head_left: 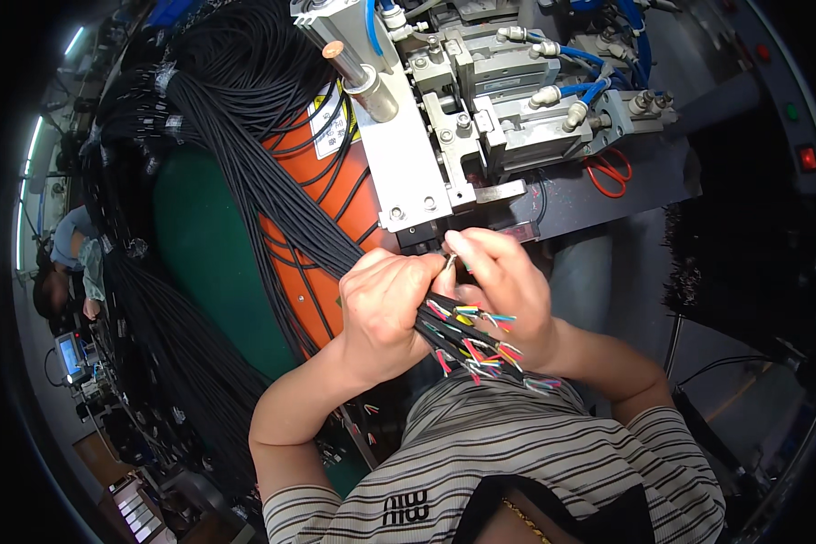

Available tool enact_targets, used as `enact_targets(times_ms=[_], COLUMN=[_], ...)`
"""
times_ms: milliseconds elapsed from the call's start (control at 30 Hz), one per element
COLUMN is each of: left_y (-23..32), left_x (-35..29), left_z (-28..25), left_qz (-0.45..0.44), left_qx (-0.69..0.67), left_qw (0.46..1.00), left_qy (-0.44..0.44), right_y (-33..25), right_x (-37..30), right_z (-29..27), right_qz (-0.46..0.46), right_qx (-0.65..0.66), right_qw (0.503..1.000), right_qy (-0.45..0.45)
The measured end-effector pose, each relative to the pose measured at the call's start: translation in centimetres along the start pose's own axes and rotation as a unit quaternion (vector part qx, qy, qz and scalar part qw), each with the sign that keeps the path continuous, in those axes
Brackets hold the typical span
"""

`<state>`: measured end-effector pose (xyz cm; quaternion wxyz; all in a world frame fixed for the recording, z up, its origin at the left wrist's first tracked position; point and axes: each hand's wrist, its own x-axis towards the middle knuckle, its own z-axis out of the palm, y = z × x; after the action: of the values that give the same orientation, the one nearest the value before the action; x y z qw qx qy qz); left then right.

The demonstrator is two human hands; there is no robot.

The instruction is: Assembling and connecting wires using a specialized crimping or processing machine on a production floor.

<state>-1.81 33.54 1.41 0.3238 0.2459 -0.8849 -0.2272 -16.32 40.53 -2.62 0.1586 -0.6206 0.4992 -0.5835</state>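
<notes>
A thick bundle of black cables (286, 208) runs down from the upper left to my hands. My left hand (381, 299) is closed around the bundle near its end. Below that hand the stripped cable ends (480, 349) fan out, showing thin red, white, yellow and blue wires. Thumb and fingers of my right hand (508, 286) pinch at a single cable's bare wire end (451, 260), close to the left fingertips. Just beyond both hands is the front of a metal machine (417, 186); the fingers partly hide what lies between them.
Pneumatic cylinders with blue hoses (548, 95) stand at the upper right. An orange panel (313, 172) and green surface (204, 236) lie under more black cables. A lit red switch (808, 158) is at far right. Another person (72, 240) works at far left.
</notes>
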Motion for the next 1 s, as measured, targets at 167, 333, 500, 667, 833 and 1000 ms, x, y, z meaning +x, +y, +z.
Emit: enact_targets(times_ms=[167,333,500,667,833,1000], left_y=[-0.3,-0.6,-1.8,-1.4,-1.2,-0.7], left_x=[0.0,0.4,0.1,0.8,1.7,1.0], left_z=[0.1,-1.1,-1.2,-2.3,-2.8,-2.4], left_qz=[0.012,-0.040,-0.056,-0.102,-0.108,-0.106], left_qx=[-0.007,-0.079,-0.173,-0.167,-0.252,-0.151], left_qw=[1.000,0.994,0.978,0.966,0.944,0.962], left_qy=[-0.006,-0.069,-0.098,-0.170,-0.184,-0.199], right_y=[1.0,2.1,1.8,1.8,2.0,1.6], right_x=[0.8,1.5,2.2,2.1,2.3,2.7], right_z=[-2.4,-2.8,-2.9,-2.9,-3.1,-3.2], right_qz=[0.249,0.351,0.322,0.288,0.252,0.100], right_qx=[0.354,0.527,0.484,0.410,0.388,0.108], right_qw=[0.897,0.763,0.802,0.855,0.876,0.977], right_qy=[-0.087,-0.129,-0.134,-0.136,-0.138,-0.156])
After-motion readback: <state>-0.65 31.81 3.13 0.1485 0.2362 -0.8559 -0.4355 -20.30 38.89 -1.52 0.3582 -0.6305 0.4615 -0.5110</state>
